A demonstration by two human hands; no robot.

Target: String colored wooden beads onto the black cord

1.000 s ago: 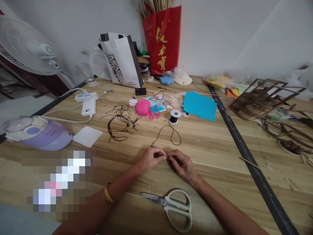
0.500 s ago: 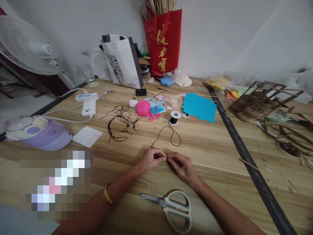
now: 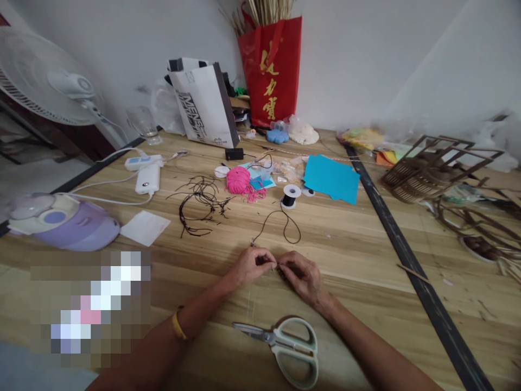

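My left hand (image 3: 253, 264) and my right hand (image 3: 302, 274) meet fingertip to fingertip above the wooden table. Both are closed in a pinch on the dark cord (image 3: 266, 220), whose held part is small and mostly hidden by the fingers. The cord loops over the table from a white spool of black thread (image 3: 291, 196) to beside my left hand. White-handled scissors (image 3: 295, 350) lie below the hands, blades to the left. Left of the hands sits a tangle of dark cord pieces (image 3: 199, 203). A ball of pink yarn (image 3: 238, 180) rests behind them.
Blue paper sheets (image 3: 331, 178) lie behind the spool. A white paper bag (image 3: 203, 103) and a red bag (image 3: 272, 70) stand at the back. On the left are a power bank (image 3: 147, 179) and a purple device (image 3: 81, 222); a brown woven object (image 3: 427, 171) is on the right.
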